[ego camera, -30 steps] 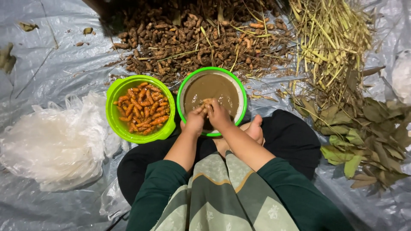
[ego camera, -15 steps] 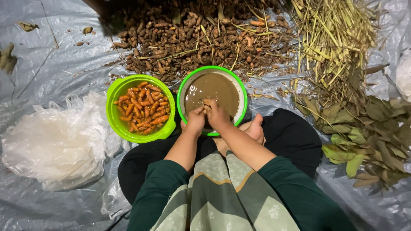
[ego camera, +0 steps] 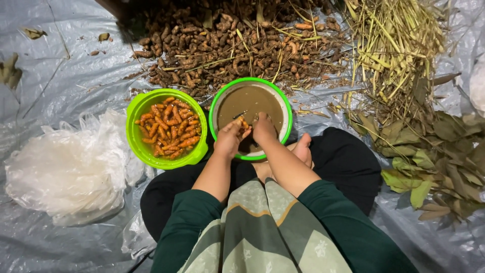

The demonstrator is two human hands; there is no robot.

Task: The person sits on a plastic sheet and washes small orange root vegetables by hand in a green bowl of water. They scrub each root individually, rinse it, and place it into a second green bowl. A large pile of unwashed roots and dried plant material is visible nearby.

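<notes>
Your left hand point(ego camera: 230, 139) is pinching a root point(ego camera: 244, 124) over the muddy bowl point(ego camera: 251, 101); your right hand point(ego camera: 263, 129), curled beside it, is touching it.

Root piece point(ego camera: 243, 124): small, orange, wet, pinched between both grips, the left grip point(ego camera: 228, 140) and right grip point(ego camera: 264, 129), which close on it from either side.

Basin point(ego camera: 285, 103): round, green-rimmed, pale inside, upright, directly beneath and ahead of both grips; filled with murky brown water point(ego camera: 247, 101).

Bowl point(ego camera: 136, 108): bright green, just left of the left grip, holding cleaned orange roots point(ego camera: 169, 129).
</notes>
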